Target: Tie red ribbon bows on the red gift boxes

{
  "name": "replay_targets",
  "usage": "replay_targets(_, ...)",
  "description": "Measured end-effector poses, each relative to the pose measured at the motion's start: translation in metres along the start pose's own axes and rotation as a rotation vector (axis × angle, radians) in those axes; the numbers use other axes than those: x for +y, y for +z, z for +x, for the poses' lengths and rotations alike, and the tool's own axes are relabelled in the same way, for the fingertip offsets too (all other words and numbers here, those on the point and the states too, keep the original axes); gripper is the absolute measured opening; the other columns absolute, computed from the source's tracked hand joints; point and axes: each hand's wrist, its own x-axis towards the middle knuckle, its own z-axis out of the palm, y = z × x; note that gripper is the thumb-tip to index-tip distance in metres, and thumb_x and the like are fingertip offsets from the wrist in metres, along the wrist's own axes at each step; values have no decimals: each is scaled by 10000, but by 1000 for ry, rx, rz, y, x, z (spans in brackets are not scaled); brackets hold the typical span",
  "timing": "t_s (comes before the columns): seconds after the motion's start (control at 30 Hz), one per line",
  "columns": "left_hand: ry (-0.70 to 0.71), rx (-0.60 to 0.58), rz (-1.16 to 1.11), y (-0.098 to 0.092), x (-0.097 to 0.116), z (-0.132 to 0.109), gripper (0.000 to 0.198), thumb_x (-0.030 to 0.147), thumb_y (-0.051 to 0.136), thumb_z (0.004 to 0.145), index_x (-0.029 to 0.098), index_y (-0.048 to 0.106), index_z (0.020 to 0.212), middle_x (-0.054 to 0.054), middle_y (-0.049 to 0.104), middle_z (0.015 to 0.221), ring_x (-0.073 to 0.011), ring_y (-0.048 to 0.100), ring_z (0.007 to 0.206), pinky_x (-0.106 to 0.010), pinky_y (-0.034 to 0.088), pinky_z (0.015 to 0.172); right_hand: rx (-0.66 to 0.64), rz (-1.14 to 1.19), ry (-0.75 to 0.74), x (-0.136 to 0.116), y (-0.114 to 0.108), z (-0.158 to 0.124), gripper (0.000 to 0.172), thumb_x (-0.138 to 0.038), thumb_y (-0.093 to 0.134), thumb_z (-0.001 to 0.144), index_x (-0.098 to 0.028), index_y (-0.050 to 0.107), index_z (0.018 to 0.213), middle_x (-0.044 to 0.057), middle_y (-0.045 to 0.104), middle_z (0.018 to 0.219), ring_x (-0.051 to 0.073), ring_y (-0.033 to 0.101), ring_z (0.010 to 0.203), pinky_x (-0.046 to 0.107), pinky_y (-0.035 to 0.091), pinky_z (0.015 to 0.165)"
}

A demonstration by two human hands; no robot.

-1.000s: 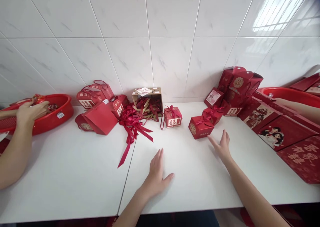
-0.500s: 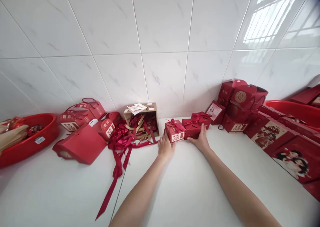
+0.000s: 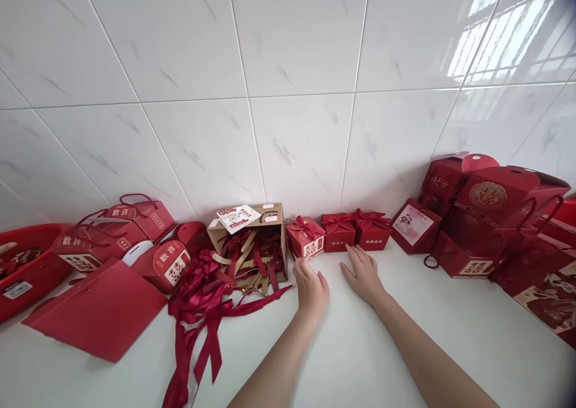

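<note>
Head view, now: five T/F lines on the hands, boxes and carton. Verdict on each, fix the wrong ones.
1. Three bow-tied boxes stand in a row near the tiled wall. True.
2. The right hand is clenched into a fist. False: its fingers are extended, fingertips close to the row.
3. The open carton holds red and gold strips. True.
4. The white card lies in the red tub. False: it lies on top of the carton.
5. The left hand is nearer the carton than the right hand is. True.
</note>
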Motion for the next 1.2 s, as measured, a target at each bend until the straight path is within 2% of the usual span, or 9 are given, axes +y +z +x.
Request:
replay_targets(0.13, 18, -11, -108, 2, 2, 4, 740, 71, 494, 808, 182, 112, 1433, -201, 192, 1480, -319, 187, 1431, -508, 276, 1136, 119, 54, 66, 2, -3, 5, 465, -434, 490, 860, -239, 536, 1279, 97, 552, 1300, 261, 454, 1265, 469, 287, 1079)
replay_targets(0.27, -62, 29, -185, 4, -4, 24, 883, 67, 501, 792, 231, -44, 1467, -193, 101, 1527, -332, 133, 1456, -516, 240, 1157, 432, 97, 306, 13, -7, 25, 713, -528, 398, 902, -115, 247, 1463, 228, 135, 1529, 366, 150, 1414, 574, 191, 1102)
replay_targets(0.33, -108, 79, -204, 6, -7, 36, 911, 90, 509, 793, 217, -96, 1462, -215, 65, 1524, -354, 115, 1456, -534, 217, 1158, 514, 142, 381, 19, -6, 38, 763, -541, 409, 906, -102, 178, 1486, 240, 38, 1545, 405, 93, 1419, 614, 161, 1102)
replay_targets(0.43, -156, 133, -213, 10, -10, 47, 909, 127, 520, 792, 188, -98, 1456, -250, 53, 1504, -402, 85, 1447, -594, 190, 1136, 563, 232, 428, 26, -5, 51, 696, -493, 480, 917, -176, 223, 1482, 169, 126, 1557, 388, 168, 1410, 614, 189, 1109)
replay_targets(0.5, -156, 129, -217, 11, -11, 48, 890, 132, 537, 779, 195, -35, 1458, -244, 96, 1490, -413, 105, 1438, -613, 191, 1124, 561, 298, 452, 31, -5, 54, 601, -456, 495, 934, -212, 303, 1449, 130, 266, 1521, 345, 307, 1364, 592, 277, 1085)
replay_targets(0.63, -91, 67, -254, 11, -11, 45, 810, 98, 560, 752, 199, 133, 1432, -191, 220, 1439, -339, 270, 1398, -503, 281, 1134, 467, 396, 470, 38, -7, 53, 411, -412, 522, 942, -171, 520, 1275, 106, 542, 1295, 258, 547, 1154, 508, 441, 981)
replay_targets(0.93, -18, 0, -381, 9, -23, 50, 565, 65, 511, 766, 227, 339, 1279, -113, 431, 1278, -220, 493, 1236, -402, 441, 1036, 525, 401, 521, 32, -10, 54, 429, -380, 541, 937, -181, 487, 1314, 110, 509, 1338, 271, 526, 1187, 520, 434, 992)
replay_targets(1.07, -12, -20, -387, 9, -19, 48, 568, 62, 515, 756, 228, 350, 1274, -113, 404, 1318, -218, 467, 1266, -400, 418, 1059, 532, 361, 537, 33, -11, 55, 450, -369, 562, 926, -191, 478, 1331, 111, 457, 1398, 294, 468, 1253, 552, 386, 1032)
replay_targets(1.2, -5, -16, -382, 9, -16, 47, 574, 86, 513, 774, 226, 329, 1299, -122, 385, 1325, -235, 411, 1306, -420, 406, 1064, 531, 348, 544, 37, -11, 56, 423, -363, 559, 929, -185, 497, 1308, 109, 486, 1368, 281, 498, 1222, 534, 415, 1011)
